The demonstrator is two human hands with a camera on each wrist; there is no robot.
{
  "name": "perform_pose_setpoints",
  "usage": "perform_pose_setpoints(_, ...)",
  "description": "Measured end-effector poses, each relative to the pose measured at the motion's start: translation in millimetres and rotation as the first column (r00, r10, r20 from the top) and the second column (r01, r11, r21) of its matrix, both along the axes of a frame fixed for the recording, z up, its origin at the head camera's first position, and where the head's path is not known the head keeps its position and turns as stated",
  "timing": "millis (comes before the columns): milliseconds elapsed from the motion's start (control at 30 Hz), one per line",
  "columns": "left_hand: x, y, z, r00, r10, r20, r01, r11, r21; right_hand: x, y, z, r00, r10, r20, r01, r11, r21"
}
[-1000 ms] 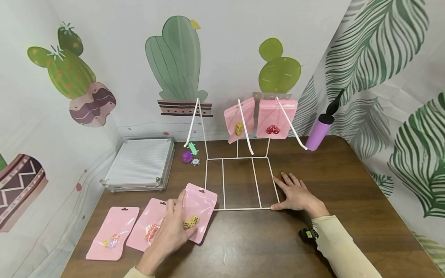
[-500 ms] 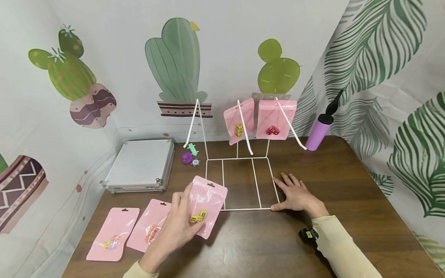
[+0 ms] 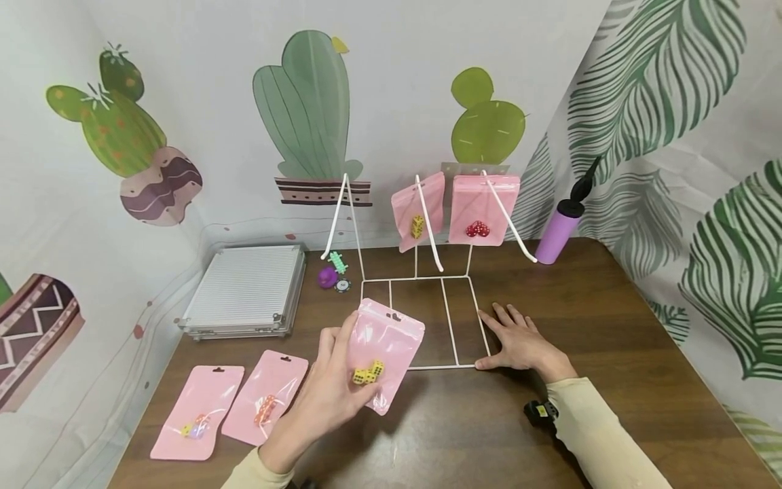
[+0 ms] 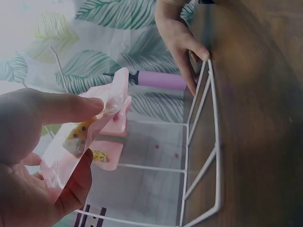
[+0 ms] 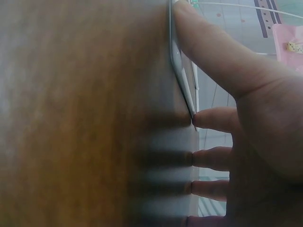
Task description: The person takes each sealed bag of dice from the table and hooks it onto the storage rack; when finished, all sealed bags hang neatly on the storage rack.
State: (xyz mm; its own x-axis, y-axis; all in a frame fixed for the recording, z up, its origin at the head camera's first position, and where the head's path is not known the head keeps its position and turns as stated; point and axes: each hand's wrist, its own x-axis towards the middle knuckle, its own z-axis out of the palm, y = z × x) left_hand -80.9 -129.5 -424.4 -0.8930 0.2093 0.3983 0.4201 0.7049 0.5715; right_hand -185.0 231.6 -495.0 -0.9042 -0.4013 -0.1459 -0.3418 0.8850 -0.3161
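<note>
My left hand [image 3: 332, 380] grips a pink zip pouch [image 3: 391, 339] by its sides, thumb on one edge and fingers on the other. Yellow dice [image 3: 368, 373] show through its front, and a hang hole is cut in its top. The pouch is held above the table, in front of the white wire rack [image 3: 449, 322]. With fingers spread, my right hand [image 3: 519, 343] rests at the rack's right front corner; its thumb touches the base wire in the right wrist view. Two of the rack's arms carry pink pouches, one with yellow dice [image 3: 417, 226], one with red dice [image 3: 477, 229].
Two more pink pouches lie at the left front, one with mixed-colour dice [image 3: 197, 426], one with orange dice [image 3: 265, 410]. Behind them sits a silver case [image 3: 244, 291]. A purple toy [image 3: 327, 277] and poker chip [image 3: 343, 285] lie beside it. A purple pump [image 3: 559, 234] stands back right.
My left hand has lifted the pouch with yellow dice off the table and carried it right and towards the rack, tilting it. The pouch with orange dice is now uncovered. My right hand stays put.
</note>
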Motion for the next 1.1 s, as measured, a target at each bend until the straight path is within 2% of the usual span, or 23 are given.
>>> perform_pose_setpoints(233, 2.1, 10.4, 10.4, 1.0, -0.021, -0.01, 0.021, 1.0, 0.011, 0.0, -0.2, -0.1, 1.0, 0.002, -0.004, -0.002, 1.0, 0.003)
perform_pose_setpoints(467, 1.8, 19.9, 17.1, 0.995, -0.083, -0.056, 0.086, 0.996, 0.036, -0.5, -0.7, -0.2, 1.0, 0.0, -0.007, 0.0, 1.0, 0.002)
perform_pose_setpoints(767, -0.3, 31.9, 26.1, 0.976, -0.161, -0.148, 0.171, 0.984, 0.058, -0.7, -0.8, 0.0, 1.0, -0.007, -0.014, 0.007, 1.0, 0.001)
perform_pose_setpoints(1100, -2.8, 43.4, 37.7, 0.953, -0.192, -0.234, 0.215, 0.974, 0.074, 0.6, -0.4, -0.9, 1.0, 0.002, -0.016, -0.002, 1.0, -0.02)
